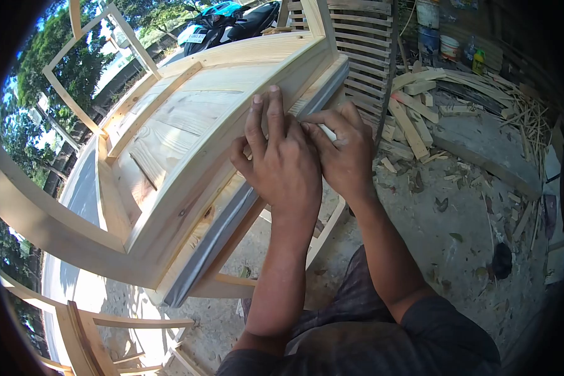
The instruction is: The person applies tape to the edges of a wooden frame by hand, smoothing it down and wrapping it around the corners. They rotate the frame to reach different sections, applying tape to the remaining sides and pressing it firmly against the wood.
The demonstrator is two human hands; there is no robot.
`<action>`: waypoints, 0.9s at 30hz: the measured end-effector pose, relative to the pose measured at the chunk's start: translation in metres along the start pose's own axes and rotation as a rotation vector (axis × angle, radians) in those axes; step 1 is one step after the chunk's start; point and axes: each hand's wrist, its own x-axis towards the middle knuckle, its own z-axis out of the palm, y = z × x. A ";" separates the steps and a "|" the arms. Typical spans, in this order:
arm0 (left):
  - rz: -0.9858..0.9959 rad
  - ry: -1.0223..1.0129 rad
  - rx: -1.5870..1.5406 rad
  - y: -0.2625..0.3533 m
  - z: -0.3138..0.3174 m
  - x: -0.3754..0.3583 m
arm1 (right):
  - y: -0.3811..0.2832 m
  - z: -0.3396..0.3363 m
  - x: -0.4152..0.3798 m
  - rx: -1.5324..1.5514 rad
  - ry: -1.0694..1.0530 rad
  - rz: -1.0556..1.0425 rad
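A pale wooden furniture frame [188, 169] with a panelled inner surface slants across the view. Its near side carries a wood strip and a grey, shiny band [216, 241] along the lower edge. My left hand [281, 153] lies over this near side, its fingers stretched out and apart on the wood. Right beside it, my right hand [346, 141] is closed in a pinch against the same edge. A small whitish bit shows between its thumb and fingers, too little to name. The left hand partly covers the right fingertips.
A slatted wooden panel [361, 62] stands behind the frame. Offcuts [413, 119] and thin wood strips litter the concrete floor at right, near buckets [449, 47]. A motorcycle [222, 25] is parked beyond. Another wooden frame [75, 332] stands at lower left.
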 end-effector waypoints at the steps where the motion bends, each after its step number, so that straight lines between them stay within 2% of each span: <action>1: 0.015 -0.021 -0.004 0.000 -0.002 0.001 | 0.000 0.002 -0.003 0.065 0.016 0.051; 4: 0.052 -0.114 -0.048 -0.003 -0.002 0.006 | 0.005 0.009 -0.011 0.121 0.115 0.060; 7: 0.141 -0.172 0.002 -0.004 -0.001 0.014 | 0.004 0.010 -0.011 0.149 0.111 0.180; 10: 0.240 -0.180 0.034 -0.007 -0.003 0.023 | 0.000 -0.001 0.001 0.016 -0.006 0.130; 14: 0.276 -0.205 0.063 -0.009 0.004 0.024 | -0.008 -0.011 0.023 0.014 -0.221 0.327; 18: 0.301 -0.162 0.070 -0.012 0.007 0.016 | 0.000 -0.013 0.036 0.413 -0.332 0.621; 21: 0.344 -0.121 0.072 -0.012 0.008 0.015 | 0.001 -0.014 0.044 0.468 -0.385 0.732; 22: 0.358 -0.113 0.087 -0.012 0.008 0.015 | 0.010 -0.011 0.045 0.552 -0.353 0.750; 25: 0.396 -0.112 0.111 -0.016 0.007 0.017 | 0.016 -0.010 0.043 0.489 -0.315 0.744; 27: 0.406 -0.126 0.107 -0.018 0.008 0.017 | 0.023 -0.006 0.038 0.342 -0.277 0.616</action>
